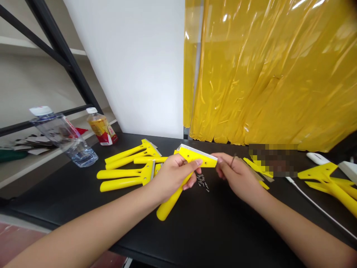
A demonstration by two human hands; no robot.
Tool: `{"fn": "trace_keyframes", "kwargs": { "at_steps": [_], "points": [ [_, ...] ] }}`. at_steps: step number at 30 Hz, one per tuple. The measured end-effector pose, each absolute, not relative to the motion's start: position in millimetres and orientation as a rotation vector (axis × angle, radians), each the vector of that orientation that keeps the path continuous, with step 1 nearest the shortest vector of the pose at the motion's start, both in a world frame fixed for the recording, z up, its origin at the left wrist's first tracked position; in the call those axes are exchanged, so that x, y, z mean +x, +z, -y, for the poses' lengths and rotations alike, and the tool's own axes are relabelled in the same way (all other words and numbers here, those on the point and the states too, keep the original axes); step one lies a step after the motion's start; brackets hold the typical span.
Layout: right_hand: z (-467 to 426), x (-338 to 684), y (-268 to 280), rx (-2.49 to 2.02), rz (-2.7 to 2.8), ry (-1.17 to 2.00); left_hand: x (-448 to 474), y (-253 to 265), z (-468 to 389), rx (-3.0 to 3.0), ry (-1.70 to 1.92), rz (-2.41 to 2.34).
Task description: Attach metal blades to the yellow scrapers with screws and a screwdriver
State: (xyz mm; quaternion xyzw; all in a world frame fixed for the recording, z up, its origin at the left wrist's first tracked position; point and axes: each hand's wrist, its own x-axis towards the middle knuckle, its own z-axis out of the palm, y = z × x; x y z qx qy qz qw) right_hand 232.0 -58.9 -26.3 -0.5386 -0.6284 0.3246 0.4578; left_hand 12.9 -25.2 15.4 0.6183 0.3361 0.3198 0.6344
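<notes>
My left hand (178, 173) is closed around the head of a yellow scraper (173, 204), thumb pressed on its face. A metal blade strip (199, 152) runs along the top edge, and the handle slants down toward me. My right hand (232, 169) pinches the right end of the head. A thin dark rod (233, 160) sticks up at the right hand's fingers; its kind is unclear. Below the scraper, several small screws (202, 180) lie loose on the black table (212, 230). To the left rest several yellow scrapers (122, 184) with blades fitted.
Yellow scraper handles (331, 180) lie at the right, near a white cable (315, 208) and a white device (318, 158). Flat yellow pieces (256, 167) sit behind my right hand. A clear bottle (65, 137) and a drink bottle (102, 128) stand at the left, beside shelving.
</notes>
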Motion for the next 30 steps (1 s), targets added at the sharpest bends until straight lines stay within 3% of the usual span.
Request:
{"fn": "trace_keyframes", "kwargs": {
  "at_steps": [4,15,23,30],
  "points": [
    [48.9,233.0,-40.9,-1.375,1.907,0.617,12.7,15.3,25.6,1.433,0.749,-0.776],
    [36.9,223.4,-51.0,-1.444,2.006,0.479,13.5,16.6,28.6,1.437,0.764,-0.778],
    [34.5,230.2,-49.4,-1.397,1.971,0.595,11.7,15.0,25.7,1.420,0.763,-0.753],
    [37.9,232.4,-47.1,-1.401,1.611,0.846,11.0,15.1,25.6,1.408,0.776,-0.735]
  ]
}}
